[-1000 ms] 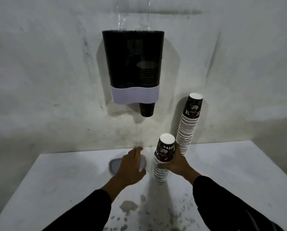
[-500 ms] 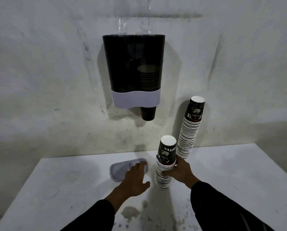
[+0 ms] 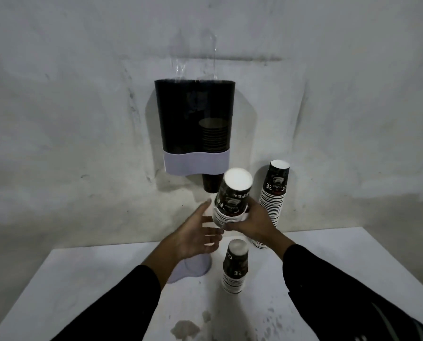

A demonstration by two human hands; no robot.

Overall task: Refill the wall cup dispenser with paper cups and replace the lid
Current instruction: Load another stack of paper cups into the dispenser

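A dark cup dispenser with a pale lower band hangs on the wall, its top uncovered and a short cup stack showing inside at the right. My right hand grips a short stack of upside-down paper cups, raised above the table just below the dispenser. My left hand is open, fingers spread, right beside that stack's lower end. A second short stack stands on the table under it. The grey lid lies flat on the table, partly hidden by my left forearm.
A tall stack of cups leans against the wall at the right. The white table has dark stains near its front. One cup pokes out of the dispenser's bottom.
My right hand has lifted the upper part of the short stack off the table, leaving the lower part standing. My left hand has left the lid and risen beside the lifted cups.
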